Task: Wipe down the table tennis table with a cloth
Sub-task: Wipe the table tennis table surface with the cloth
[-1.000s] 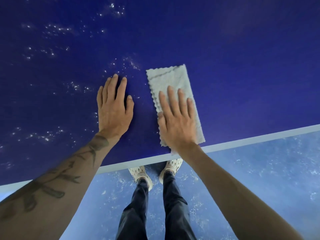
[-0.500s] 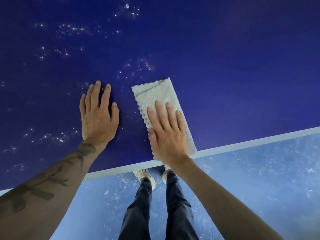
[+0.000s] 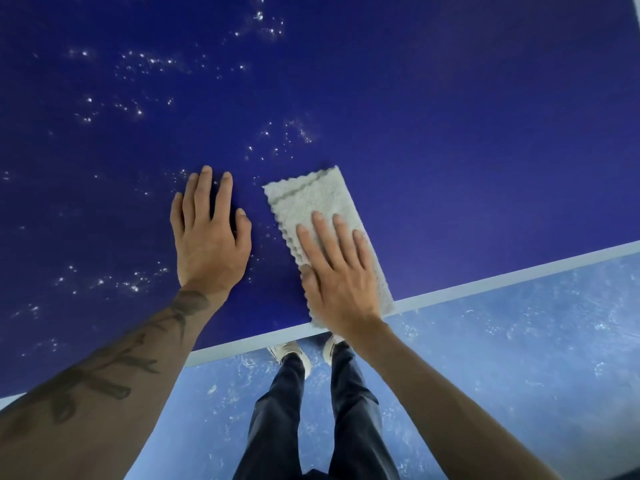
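The dark blue table tennis table (image 3: 450, 133) fills the upper part of the head view, with a white edge line (image 3: 519, 275) along its near side. A folded pale grey cloth (image 3: 311, 202) lies on it, its near end reaching the white line. My right hand (image 3: 337, 275) presses flat on the cloth's near half, fingers straight. My left hand (image 3: 209, 233) rests flat on the bare table just left of the cloth, not touching it. White specks and droplets (image 3: 138, 64) are scattered over the table's left and middle.
Below the table edge lies a mottled light blue floor (image 3: 519, 375). My legs in dark trousers (image 3: 311, 410) and pale shoes (image 3: 289, 351) stand close under the table's edge.
My right hand has slid the cloth toward me, until its near end reaches the white edge line. My left hand has stayed flat on the table beside it.
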